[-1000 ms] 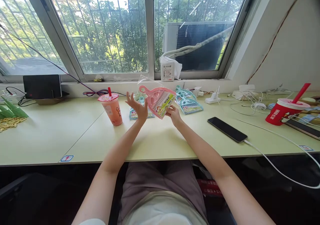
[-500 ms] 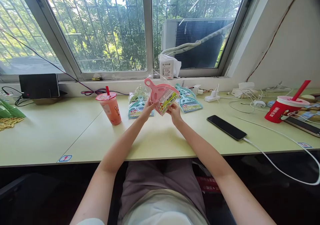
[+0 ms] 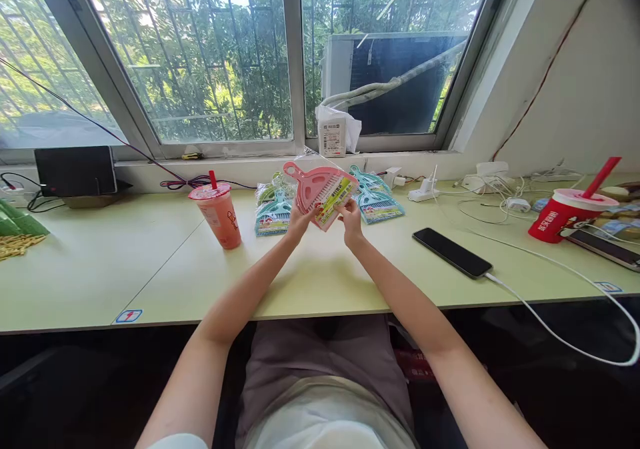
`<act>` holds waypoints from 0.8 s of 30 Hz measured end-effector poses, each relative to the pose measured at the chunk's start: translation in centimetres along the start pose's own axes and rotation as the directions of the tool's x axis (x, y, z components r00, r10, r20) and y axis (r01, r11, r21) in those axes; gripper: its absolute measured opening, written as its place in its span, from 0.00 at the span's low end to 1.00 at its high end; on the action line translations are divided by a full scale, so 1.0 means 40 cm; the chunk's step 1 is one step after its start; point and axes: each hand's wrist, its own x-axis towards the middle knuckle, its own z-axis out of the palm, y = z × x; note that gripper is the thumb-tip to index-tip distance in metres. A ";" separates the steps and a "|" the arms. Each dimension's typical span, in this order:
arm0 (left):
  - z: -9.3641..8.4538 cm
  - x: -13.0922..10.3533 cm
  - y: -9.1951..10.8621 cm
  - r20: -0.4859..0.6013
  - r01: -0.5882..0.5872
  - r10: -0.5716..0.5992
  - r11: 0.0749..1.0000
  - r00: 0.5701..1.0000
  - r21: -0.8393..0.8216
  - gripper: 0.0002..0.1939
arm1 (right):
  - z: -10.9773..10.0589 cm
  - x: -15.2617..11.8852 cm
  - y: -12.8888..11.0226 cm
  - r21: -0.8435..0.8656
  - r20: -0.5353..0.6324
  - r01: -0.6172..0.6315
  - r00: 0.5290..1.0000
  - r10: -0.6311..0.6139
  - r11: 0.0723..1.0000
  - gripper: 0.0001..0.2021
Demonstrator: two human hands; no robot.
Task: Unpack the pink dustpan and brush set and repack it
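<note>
Between my hands, tilted above the table, is a pink dustpan and brush set (image 3: 316, 186) in clear plastic wrapping with a yellow-green label. My left hand (image 3: 301, 221) grips its lower left edge. The fingers of my right hand (image 3: 351, 218) pinch the lower right edge near the label. Behind on the left lie wrapped green and teal dustpan sets (image 3: 274, 216), partly covered by my left hand. More wrapped teal dustpan sets (image 3: 377, 202) lie behind on the right.
A pink drink cup (image 3: 219, 217) with a straw stands left. To the right lie a black phone (image 3: 453, 252) on a white cable, a power strip (image 3: 424, 192) and a red cup (image 3: 565, 216). A tablet (image 3: 75, 171) leans by the window, and a small box (image 3: 332, 137) sits on the sill.
The pink dustpan set stays in both hands and has shifted slightly left, tilting a little. The whole view has moved slightly. Nothing was let go.
</note>
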 end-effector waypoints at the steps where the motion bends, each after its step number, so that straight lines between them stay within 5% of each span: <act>1: -0.003 0.002 -0.002 0.013 -0.002 0.002 1.000 1.000 -0.002 0.39 | -0.003 0.006 -0.004 0.020 -0.006 0.033 0.999 -0.033 0.999 0.16; 6: -0.002 0.007 -0.015 0.072 -0.021 0.023 0.999 0.997 -0.026 0.40 | -0.023 0.033 -0.027 0.098 -0.080 0.156 0.986 -0.149 0.983 0.17; 10: -0.010 0.010 -0.016 0.041 -0.040 0.042 0.999 0.998 -0.031 0.42 | -0.029 0.034 -0.050 0.066 -0.027 0.170 0.985 -0.169 0.983 0.18; 16: -0.030 0.020 0.006 0.045 -0.043 0.047 0.995 0.998 -0.089 0.47 | -0.004 0.005 -0.055 0.127 0.279 0.000 0.960 -0.035 0.992 0.16; 24: -0.001 -0.006 0.031 0.163 0.009 0.002 0.998 0.987 -0.068 0.48 | -0.006 0.010 -0.030 0.333 0.165 -0.140 0.982 0.089 0.932 0.11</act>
